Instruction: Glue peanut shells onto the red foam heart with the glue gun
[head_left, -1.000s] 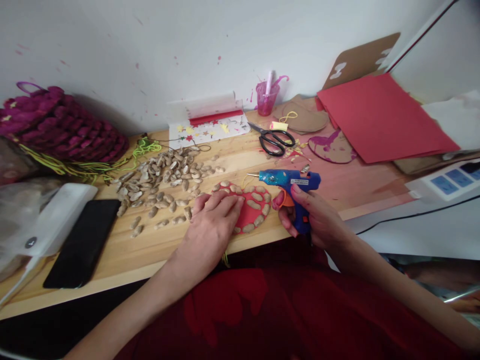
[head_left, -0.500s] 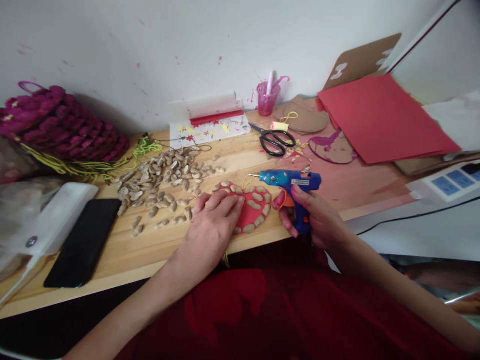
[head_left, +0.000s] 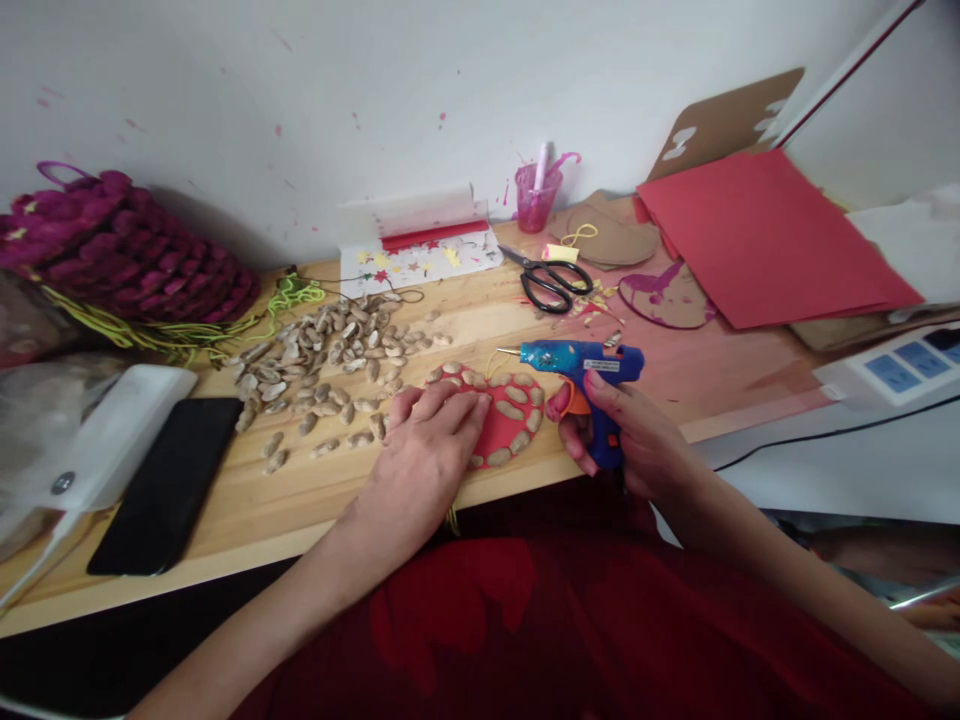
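Observation:
My left hand [head_left: 424, 450] lies flat, fingers stretched out, on the left half of a red heart-shaped card [head_left: 508, 422] covered with glued peanut shells. My right hand [head_left: 626, 435] grips a blue glue gun [head_left: 581, 365] with an orange trigger, its nozzle pointing left just above the heart's upper edge. The heart rests near the front edge of the wooden table [head_left: 315, 500]. A loose pile of peanut shells [head_left: 330, 360] lies just left of my left hand.
Black scissors [head_left: 551, 282] lie behind the glue gun. A pink cup [head_left: 536, 195], red paper sheets [head_left: 765, 235] and cardboard cutouts sit at the back right. A black phone [head_left: 169, 485] and white case [head_left: 112, 430] lie at left, a magenta woven bag [head_left: 127, 255] behind them.

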